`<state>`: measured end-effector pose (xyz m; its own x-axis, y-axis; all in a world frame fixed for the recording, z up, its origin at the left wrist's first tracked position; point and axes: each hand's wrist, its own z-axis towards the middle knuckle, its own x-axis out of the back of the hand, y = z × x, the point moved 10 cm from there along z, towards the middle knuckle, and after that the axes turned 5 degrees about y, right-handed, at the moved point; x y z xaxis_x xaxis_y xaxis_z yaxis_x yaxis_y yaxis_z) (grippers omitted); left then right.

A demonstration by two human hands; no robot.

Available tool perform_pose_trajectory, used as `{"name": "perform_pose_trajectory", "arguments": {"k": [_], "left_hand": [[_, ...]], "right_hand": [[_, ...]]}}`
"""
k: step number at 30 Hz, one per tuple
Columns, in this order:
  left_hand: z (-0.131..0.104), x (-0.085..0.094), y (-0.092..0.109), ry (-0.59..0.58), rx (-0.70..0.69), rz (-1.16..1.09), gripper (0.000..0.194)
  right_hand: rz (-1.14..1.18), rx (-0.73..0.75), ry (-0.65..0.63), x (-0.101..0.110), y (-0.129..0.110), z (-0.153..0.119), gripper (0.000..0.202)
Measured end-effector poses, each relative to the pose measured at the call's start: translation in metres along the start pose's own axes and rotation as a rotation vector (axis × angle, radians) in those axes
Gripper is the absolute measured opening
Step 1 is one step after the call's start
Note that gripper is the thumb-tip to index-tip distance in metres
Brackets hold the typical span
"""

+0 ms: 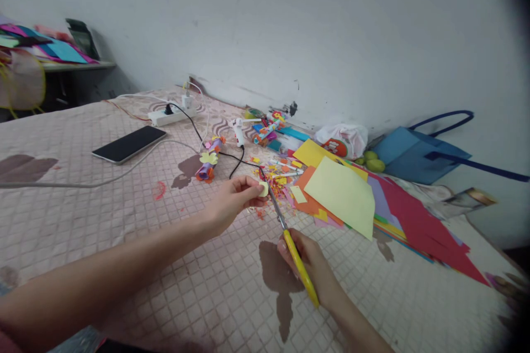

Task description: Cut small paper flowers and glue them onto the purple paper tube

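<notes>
My left hand (238, 198) pinches a small pale-yellow paper piece (264, 188) between thumb and fingers. Yellow-handled scissors (298, 265) are gripped in my right hand (308, 256), their blades pointing up and left to the edge of that piece. Whether the blades touch the paper I cannot tell. Beyond my left hand stands a paper craft (209, 159) of purple rolls with orange edges and a pale-yellow flower shape. Colourful paper scraps (285, 174) lie scattered just past the blades.
A glue gun (239, 131) with a black cord stands near a white power strip (169, 115). At left lies a tablet (129, 144). Coloured paper sheets (342, 193) spread to the right, before a blue bag (418, 154) and a white plastic bag (343, 140) by the wall.
</notes>
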<state>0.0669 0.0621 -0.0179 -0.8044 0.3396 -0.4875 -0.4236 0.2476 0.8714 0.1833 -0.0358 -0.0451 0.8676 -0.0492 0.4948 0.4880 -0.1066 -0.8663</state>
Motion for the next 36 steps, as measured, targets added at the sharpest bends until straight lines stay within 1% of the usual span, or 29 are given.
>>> {"name": "perform_pose_trajectory", "arguments": {"k": [6,9,12,17,21,25,30,36], "left_hand": [[0.000,-0.001,0.001,-0.008,0.007,0.002,0.018],[0.000,-0.001,0.002,-0.016,-0.005,0.002,0.018],[0.000,0.000,0.002,-0.016,-0.014,0.004,0.018],[0.000,-0.001,0.001,-0.026,-0.017,0.000,0.017],[0.000,-0.001,0.002,-0.025,-0.014,-0.001,0.017],[0.000,-0.002,0.003,-0.030,-0.007,0.000,0.017],[0.000,-0.001,0.004,-0.033,-0.015,0.005,0.017],[0.001,0.000,0.005,-0.005,0.005,-0.010,0.019]], "right_hand": [[-0.059,0.003,0.013,0.002,0.003,0.001,0.034],[-0.086,0.029,0.025,0.004,0.000,0.001,0.031],[-0.067,0.034,0.022,0.003,-0.004,0.000,0.026],[-0.030,-0.006,0.023,0.002,-0.007,-0.001,0.021],[-0.024,-0.007,0.026,0.002,-0.008,-0.002,0.024],[-0.068,0.011,0.057,0.005,-0.007,-0.001,0.028],[-0.040,0.000,0.042,0.003,-0.006,-0.002,0.027],[-0.020,-0.012,0.052,0.003,-0.006,-0.002,0.027]]}}
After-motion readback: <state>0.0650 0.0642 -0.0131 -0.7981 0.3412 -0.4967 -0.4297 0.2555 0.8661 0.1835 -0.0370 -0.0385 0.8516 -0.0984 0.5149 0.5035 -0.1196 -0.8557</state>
